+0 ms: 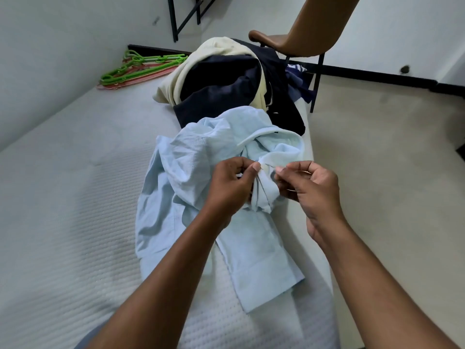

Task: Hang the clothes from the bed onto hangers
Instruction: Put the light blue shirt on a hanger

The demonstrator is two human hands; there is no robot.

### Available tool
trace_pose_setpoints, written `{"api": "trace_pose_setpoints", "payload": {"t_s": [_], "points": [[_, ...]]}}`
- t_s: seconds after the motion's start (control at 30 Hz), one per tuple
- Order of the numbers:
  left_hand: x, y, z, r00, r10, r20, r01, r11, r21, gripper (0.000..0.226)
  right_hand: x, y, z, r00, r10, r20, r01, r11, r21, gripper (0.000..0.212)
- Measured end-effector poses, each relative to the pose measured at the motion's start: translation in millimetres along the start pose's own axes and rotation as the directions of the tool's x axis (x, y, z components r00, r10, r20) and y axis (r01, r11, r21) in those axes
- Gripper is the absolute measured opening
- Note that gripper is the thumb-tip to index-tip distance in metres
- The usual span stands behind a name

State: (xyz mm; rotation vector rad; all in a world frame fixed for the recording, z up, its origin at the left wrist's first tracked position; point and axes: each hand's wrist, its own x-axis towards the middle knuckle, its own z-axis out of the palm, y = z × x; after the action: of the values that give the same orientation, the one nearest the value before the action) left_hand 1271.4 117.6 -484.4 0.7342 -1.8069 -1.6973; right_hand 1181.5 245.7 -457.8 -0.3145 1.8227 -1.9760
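Note:
A crumpled light blue shirt (191,177) lies on the white mattress (63,210) in front of me. My left hand (231,187) pinches a bunched fold of the shirt near a small button. My right hand (309,190) pinches the same part of the shirt from the right side. Behind the shirt lies a pile of clothes (226,81) in dark navy and cream. A stack of green and pink hangers (136,70) rests at the far left end of the bed, by the wall.
A brown chair (302,28) on black legs stands past the bed's far right corner, with blue striped cloth (299,81) beneath it. The wall runs along the bed's left side. Beige floor (377,147) lies to the right. A black metal frame (186,16) stands at the back.

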Motion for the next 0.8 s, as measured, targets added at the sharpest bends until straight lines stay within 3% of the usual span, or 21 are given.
{"api": "trace_pose_setpoints", "payload": {"t_s": [0.07,0.13,0.2,0.27,0.4,0.5,0.67,0.73,0.8], "points": [[2,8,-7,0.998,-0.005,-0.062,0.002,0.999,-0.05,0.022,0,0,-1,0.989,-0.141,0.049,0.145,0.985,-0.093,0.011],[3,16,-15,0.995,-0.025,-0.093,0.014,0.993,-0.115,0.023,-1,1,-3,0.962,-0.206,0.177,0.236,0.956,-0.172,0.018],[4,22,-22,0.994,-0.03,-0.105,0.016,0.991,-0.131,0.027,-2,7,-4,0.922,-0.242,0.302,0.343,0.873,-0.347,0.02],[7,23,-27,0.992,-0.019,-0.128,0.005,0.994,-0.105,0.03,-3,12,-2,0.89,-0.287,0.353,0.425,0.801,-0.421,0.007],[10,25,-34,0.978,-0.026,-0.208,0.014,0.998,-0.059,0.03,-3,4,-2,0.871,-0.33,0.364,0.438,0.858,-0.27,0.005],[9,34,-39,0.973,-0.06,-0.222,0.036,0.993,-0.111,0.031,-5,2,-1,0.868,-0.313,0.385,0.432,0.858,-0.278,0.007],[1,48,-36,0.989,-0.073,-0.128,0.041,0.971,-0.234,0.034,-15,10,16,0.767,-0.424,0.482,0.611,0.712,-0.346,0.038],[-1,49,-35,0.991,-0.08,-0.111,0.051,0.968,-0.246,0.035,-16,10,22,0.7,-0.525,0.485,0.708,0.601,-0.371,0.031],[-1,50,-37,0.989,-0.067,-0.133,0.037,0.976,-0.216,0.034,-12,9,20,0.699,-0.538,0.47,0.709,0.605,-0.362,0.023]]}}
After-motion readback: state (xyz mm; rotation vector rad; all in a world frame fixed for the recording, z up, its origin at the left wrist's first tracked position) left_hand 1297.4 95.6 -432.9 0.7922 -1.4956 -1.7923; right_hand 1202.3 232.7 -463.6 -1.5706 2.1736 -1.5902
